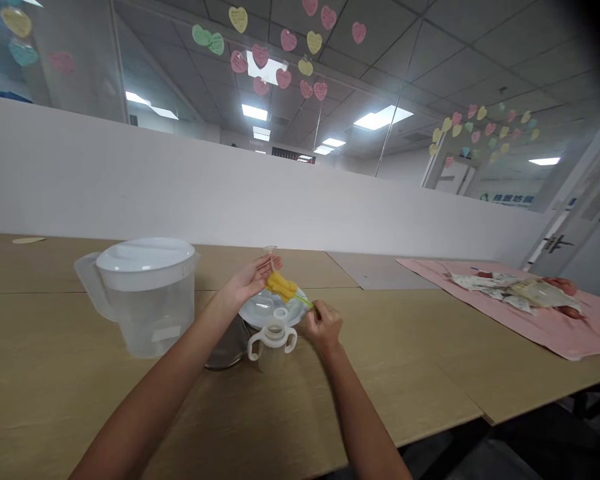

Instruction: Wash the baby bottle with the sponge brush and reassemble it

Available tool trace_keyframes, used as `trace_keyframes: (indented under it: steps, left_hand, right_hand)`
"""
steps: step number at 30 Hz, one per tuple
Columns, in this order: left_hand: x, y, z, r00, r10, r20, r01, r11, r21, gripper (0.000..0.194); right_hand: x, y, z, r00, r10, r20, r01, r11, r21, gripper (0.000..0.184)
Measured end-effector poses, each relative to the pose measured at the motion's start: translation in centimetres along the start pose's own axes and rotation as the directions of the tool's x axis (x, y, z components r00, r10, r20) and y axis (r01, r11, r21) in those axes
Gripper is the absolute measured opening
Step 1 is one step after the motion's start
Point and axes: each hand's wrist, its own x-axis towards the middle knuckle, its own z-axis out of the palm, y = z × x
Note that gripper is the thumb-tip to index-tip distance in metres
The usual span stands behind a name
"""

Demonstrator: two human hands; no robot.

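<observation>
My left hand holds a small clear piece that looks like a bottle teat, its fingers partly stretched out behind it. In my right hand is the thin green handle of a sponge brush. The brush's yellow sponge head is up against the fingers of my left hand, by the clear piece. Below both hands stands an upright baby bottle with two white side handles and an uncapped neck. Behind the bottle, a white bowl sits partly hidden by my left hand and the brush.
A translucent lidded pitcher stands at the left. A dark round metal-rimmed dish is partly hidden under my left forearm. On the right, a pink cloth bears a doll-like object. A low white wall backs the table.
</observation>
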Motion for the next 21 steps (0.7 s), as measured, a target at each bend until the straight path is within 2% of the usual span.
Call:
trace_keyframes:
  steps: [2, 3, 5, 6, 7, 9, 10, 11, 12, 13, 14, 16, 19, 21]
  left_hand:
    - [-0.3, 0.6, -0.2, 0.996, 0.08, -0.039, -0.079, 0.996, 0.032, 0.016]
    - [-0.7, 1.0, -0.3, 0.988, 0.145, -0.047, -0.14, 0.985, 0.099, 0.016]
    - [-1.5, 1.9, -0.6, 0.96, 0.28, -0.019, -0.253, 0.893, 0.372, 0.017]
    - [-2.1, 2.4, -0.8, 0.945, 0.327, 0.012, -0.276, 0.778, 0.564, 0.019]
    - [-2.6, 2.9, -0.9, 0.934, 0.354, 0.042, -0.262, 0.604, 0.753, 0.019]
    - [-3.6, 3.6, -1.4, 0.926, 0.372, 0.072, -0.139, 0.158, 0.978, 0.016]
    - [-4.0, 3.9, -1.6, 0.929, 0.365, 0.063, -0.05, -0.045, 0.998, 0.014]
    - [-4.3, 4.0, -1.8, 0.937, 0.346, 0.04, 0.035, -0.21, 0.977, 0.012]
    - [-4.5, 4.0, -2.1, 0.949, 0.315, 0.007, 0.101, -0.328, 0.939, 0.011]
    - [-4.5, 4.0, -2.3, 0.961, 0.275, -0.03, 0.145, -0.407, 0.902, 0.013]
    - [-4.5, 3.8, -2.6, 0.97, 0.232, -0.073, 0.174, -0.455, 0.873, 0.014]
    - [-4.3, 3.3, -3.1, 0.977, 0.157, -0.147, 0.207, -0.49, 0.847, 0.015]
    - [-3.7, 2.1, -3.7, 0.973, 0.061, -0.221, 0.223, -0.473, 0.852, 0.012]
    - [-3.4, 1.3, -3.8, 0.973, 0.016, -0.229, 0.211, -0.458, 0.864, 0.011]
  right_hand:
    - [0.0, 0.4, -0.3, 0.998, -0.045, 0.033, 0.045, 0.999, -0.017, 0.02]
    - [0.1, 0.6, -0.4, 0.998, -0.043, 0.041, 0.044, 0.999, -0.023, 0.02]
    - [0.1, 0.8, -0.5, 1.0, 0.002, 0.032, -0.001, 0.999, -0.033, 0.02]
    - [0.2, 0.8, -0.5, 0.999, 0.033, 0.019, -0.032, 0.999, -0.035, 0.02]
    - [0.2, 0.7, -0.5, 0.998, 0.061, 0.007, -0.061, 0.997, -0.037, 0.021]
    - [0.3, 0.7, -0.4, 0.995, 0.098, -0.003, -0.099, 0.994, -0.042, 0.022]
    - [0.3, 0.6, -0.4, 0.994, 0.111, -0.004, -0.111, 0.993, -0.045, 0.022]
    - [0.3, 0.6, -0.3, 0.992, 0.124, -0.006, -0.124, 0.991, -0.049, 0.022]
    - [0.3, 0.7, -0.3, 0.99, 0.138, -0.011, -0.139, 0.989, -0.052, 0.022]
    - [0.3, 0.7, -0.2, 0.988, 0.154, -0.019, -0.155, 0.986, -0.056, 0.022]
    - [0.3, 0.8, -0.2, 0.985, 0.17, -0.028, -0.172, 0.983, -0.06, 0.022]
    - [0.3, 0.9, -0.1, 0.978, 0.204, -0.05, -0.207, 0.976, -0.062, 0.023]
    - [0.3, 1.0, 0.0, 0.966, 0.248, -0.069, -0.252, 0.966, -0.058, 0.023]
    - [0.4, 1.0, 0.1, 0.962, 0.265, -0.069, -0.269, 0.962, -0.054, 0.023]
